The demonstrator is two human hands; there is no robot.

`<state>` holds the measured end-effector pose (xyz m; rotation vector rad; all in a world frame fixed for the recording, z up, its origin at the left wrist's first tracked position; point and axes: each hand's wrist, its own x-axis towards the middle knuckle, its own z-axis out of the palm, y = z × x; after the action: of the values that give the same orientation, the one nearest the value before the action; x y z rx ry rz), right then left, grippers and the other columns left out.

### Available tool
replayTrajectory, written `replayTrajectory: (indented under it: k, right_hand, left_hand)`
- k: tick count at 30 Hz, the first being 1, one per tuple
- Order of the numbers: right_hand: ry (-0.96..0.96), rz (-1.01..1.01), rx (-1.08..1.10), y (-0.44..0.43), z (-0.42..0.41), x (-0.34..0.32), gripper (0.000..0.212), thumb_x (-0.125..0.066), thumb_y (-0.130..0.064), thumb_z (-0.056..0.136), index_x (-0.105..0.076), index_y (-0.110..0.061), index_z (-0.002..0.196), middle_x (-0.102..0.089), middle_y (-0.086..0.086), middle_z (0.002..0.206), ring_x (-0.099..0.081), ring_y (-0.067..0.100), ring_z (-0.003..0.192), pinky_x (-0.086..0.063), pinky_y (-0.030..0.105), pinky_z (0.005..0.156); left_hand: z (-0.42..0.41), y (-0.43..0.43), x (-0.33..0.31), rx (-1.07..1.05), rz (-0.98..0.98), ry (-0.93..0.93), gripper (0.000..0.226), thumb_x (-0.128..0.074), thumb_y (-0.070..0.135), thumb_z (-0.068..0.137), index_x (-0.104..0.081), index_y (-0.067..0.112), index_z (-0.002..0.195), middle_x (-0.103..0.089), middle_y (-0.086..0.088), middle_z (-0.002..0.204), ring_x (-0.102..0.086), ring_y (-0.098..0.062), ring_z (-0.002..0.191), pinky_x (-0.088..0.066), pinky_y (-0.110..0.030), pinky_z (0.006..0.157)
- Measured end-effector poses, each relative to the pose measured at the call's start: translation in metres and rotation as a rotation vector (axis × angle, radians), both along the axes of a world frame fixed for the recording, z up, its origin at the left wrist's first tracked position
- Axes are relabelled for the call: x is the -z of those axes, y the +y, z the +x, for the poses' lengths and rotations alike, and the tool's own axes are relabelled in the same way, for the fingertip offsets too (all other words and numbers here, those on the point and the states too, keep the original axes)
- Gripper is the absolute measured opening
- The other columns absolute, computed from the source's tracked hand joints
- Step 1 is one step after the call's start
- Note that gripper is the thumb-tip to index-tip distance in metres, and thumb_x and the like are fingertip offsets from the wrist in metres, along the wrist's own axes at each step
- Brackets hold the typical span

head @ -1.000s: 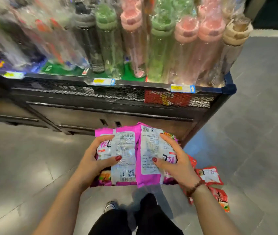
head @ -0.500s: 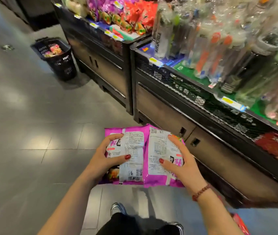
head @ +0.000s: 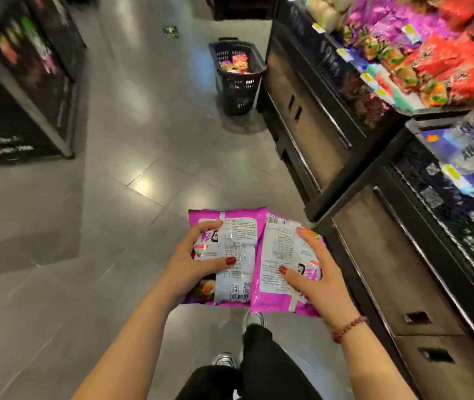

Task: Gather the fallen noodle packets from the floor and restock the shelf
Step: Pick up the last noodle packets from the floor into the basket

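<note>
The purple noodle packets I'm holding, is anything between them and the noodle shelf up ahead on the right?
Nothing visible blocks the way. The purple noodle packets face open floor up to the noodle shelf; the black basket stands near the shelf's far end.

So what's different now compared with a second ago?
The person has turned from the bottle shelf to face down the aisle: the noodle shelf and a black basket now show ahead. Unchanged: left hand and right hand still grip the pink packets.
</note>
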<state>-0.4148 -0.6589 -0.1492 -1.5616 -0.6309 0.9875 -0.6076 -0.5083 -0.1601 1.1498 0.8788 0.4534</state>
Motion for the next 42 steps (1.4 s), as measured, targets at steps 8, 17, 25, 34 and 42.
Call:
replayTrajectory:
  k: [8, 17, 25, 34, 42]
  right_hand:
    - [0.017, -0.023, -0.160, 0.145, 0.024, 0.018, 0.065, -0.072, 0.004, 0.078, -0.050, -0.034, 0.126, -0.059, -0.003, 0.123, -0.068, 0.015, 0.098, -0.059, 0.030, 0.071]
    - [0.089, -0.021, -0.244, 0.338, 0.097, 0.020, 0.064, -0.071, 0.003, 0.079, -0.050, -0.034, 0.126, -0.060, -0.002, 0.120, -0.069, 0.014, 0.095, -0.058, 0.028, 0.068]
    - [0.078, -0.023, -0.316, 0.482, 0.124, 0.010, 0.064, -0.071, 0.006, 0.079, -0.050, -0.030, 0.127, -0.061, -0.005, 0.117, -0.068, 0.011, 0.095, -0.056, 0.025, 0.069]
    - [0.075, -0.060, -0.213, 0.660, 0.118, 0.026, 0.064, -0.075, 0.000, 0.077, -0.051, -0.034, 0.126, -0.058, 0.000, 0.122, -0.069, 0.016, 0.096, -0.059, 0.032, 0.071]
    - [0.116, -0.086, -0.126, 0.805, 0.119, 0.014, 0.063, -0.074, -0.003, 0.078, -0.050, -0.040, 0.124, -0.056, -0.001, 0.124, -0.070, 0.018, 0.095, -0.059, 0.031, 0.067]
  left_hand:
    - [0.005, 0.105, 0.007, -0.184, 0.035, 0.068, 0.063, -0.080, -0.002, 0.072, -0.054, 0.029, 0.121, -0.070, 0.001, 0.110, -0.072, -0.022, 0.093, -0.061, -0.039, 0.073]
    - [0.067, 0.282, 0.004, -0.251, 0.060, 0.107, 0.062, -0.083, 0.002, 0.071, -0.057, 0.034, 0.118, -0.069, -0.006, 0.115, -0.071, -0.026, 0.095, -0.060, -0.048, 0.079]
    - [0.087, 0.409, 0.003, -0.328, 0.050, 0.102, 0.066, -0.086, 0.007, 0.066, -0.057, 0.035, 0.118, -0.068, -0.004, 0.112, -0.071, -0.026, 0.095, -0.060, -0.045, 0.076]
    - [0.092, 0.604, 0.019, -0.266, 0.070, 0.111, 0.060, -0.082, 0.002, 0.071, -0.057, 0.036, 0.115, -0.068, -0.002, 0.111, -0.072, -0.022, 0.092, -0.061, -0.038, 0.069]
    - [0.103, 0.774, 0.004, -0.135, 0.080, 0.133, 0.060, -0.082, 0.003, 0.072, -0.057, 0.036, 0.116, -0.066, 0.002, 0.112, -0.071, -0.019, 0.094, -0.061, -0.038, 0.072]
